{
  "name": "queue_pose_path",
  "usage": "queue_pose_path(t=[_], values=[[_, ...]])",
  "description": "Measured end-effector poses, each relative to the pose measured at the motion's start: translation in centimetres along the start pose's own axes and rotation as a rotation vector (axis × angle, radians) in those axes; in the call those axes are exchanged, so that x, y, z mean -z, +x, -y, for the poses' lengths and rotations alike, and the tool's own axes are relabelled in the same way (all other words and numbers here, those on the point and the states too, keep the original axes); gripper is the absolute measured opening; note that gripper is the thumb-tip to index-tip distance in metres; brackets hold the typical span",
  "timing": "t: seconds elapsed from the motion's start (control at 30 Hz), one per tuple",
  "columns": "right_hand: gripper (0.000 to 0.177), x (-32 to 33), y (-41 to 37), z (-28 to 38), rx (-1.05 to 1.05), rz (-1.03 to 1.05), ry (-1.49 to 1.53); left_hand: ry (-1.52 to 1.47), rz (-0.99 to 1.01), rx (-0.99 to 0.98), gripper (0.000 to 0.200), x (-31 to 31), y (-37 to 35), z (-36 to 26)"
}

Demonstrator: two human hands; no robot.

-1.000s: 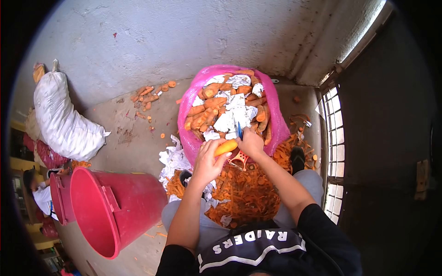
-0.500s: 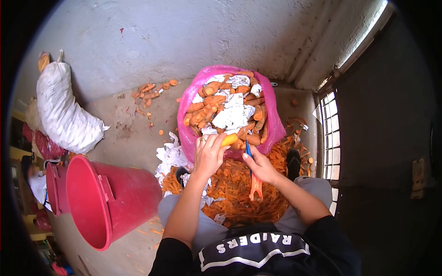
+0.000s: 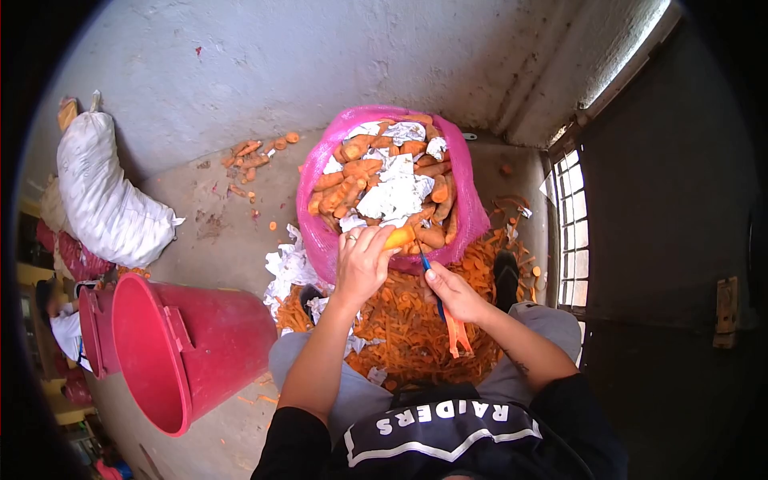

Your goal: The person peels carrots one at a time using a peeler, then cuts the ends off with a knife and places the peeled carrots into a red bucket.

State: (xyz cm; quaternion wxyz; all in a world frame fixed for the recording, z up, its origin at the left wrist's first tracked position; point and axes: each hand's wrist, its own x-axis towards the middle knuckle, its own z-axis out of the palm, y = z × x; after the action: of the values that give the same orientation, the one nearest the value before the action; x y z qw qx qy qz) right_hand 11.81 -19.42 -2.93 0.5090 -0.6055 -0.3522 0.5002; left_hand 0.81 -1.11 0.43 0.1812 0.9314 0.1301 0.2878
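Note:
My left hand (image 3: pixel 362 260) is wrapped round a peeled, yellow-orange carrot (image 3: pixel 399 238), whose end points right over the near rim of the pink sack (image 3: pixel 474 210). Just right of it, my right hand (image 3: pixel 453 290) holds a small knife with a blue handle (image 3: pixel 427 264), its blade close to the carrot's end. From the same hand hangs an orange peeler (image 3: pixel 457 336). Unpeeled carrots (image 3: pixel 339 194) and crumpled white paper (image 3: pixel 396 197) fill the sack. Orange peelings (image 3: pixel 408 344) cover the floor between my legs.
Two red bins (image 3: pixel 232 340) stand at the left, the nearer one tilted with its mouth showing. Behind them lies a full white sack (image 3: pixel 112 188). Carrot pieces (image 3: pixel 254 160) lie near the wall. At the far left is another person (image 3: pixel 66 328). A dark door is at right.
The knife blade has tilted left, closer to the carrot's end, and the peeler has swung slightly right. The whole view has shifted a little.

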Motion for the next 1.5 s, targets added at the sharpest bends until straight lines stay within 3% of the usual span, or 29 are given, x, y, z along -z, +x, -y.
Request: queue_pose_path(t=[0.83, 1.13, 1.27, 1.3, 1.5], values=[[0.038, -0.3, 0.2, -0.6, -0.031, -0.063, -0.162, -0.003, -0.03, -0.003, 0.035, 0.3, -0.2, -0.7], [0.038, -0.7, 0.1, -1.5, -0.067, -0.092, -0.317, -0.021, 0.041, 0.07, 0.032, -0.1, -1.0, -1.0], [0.045, -0.7, -0.2, -8.5, -0.203, -0.075, -0.421, -0.3, -0.038, 0.169, 0.03, -0.9, -1.8, -1.7], [0.05, -0.9, -1.5, -8.5, -0.36, -0.007, -0.566, -0.33, -0.049, 0.186, 0.03, -0.1, -1.5, -2.3], [0.044, -1.4, -5.9, -7.8, -0.224, -0.068, -0.481, -0.614, 0.023, 0.304, 0.032, 0.9, -3.7, -2.3]])
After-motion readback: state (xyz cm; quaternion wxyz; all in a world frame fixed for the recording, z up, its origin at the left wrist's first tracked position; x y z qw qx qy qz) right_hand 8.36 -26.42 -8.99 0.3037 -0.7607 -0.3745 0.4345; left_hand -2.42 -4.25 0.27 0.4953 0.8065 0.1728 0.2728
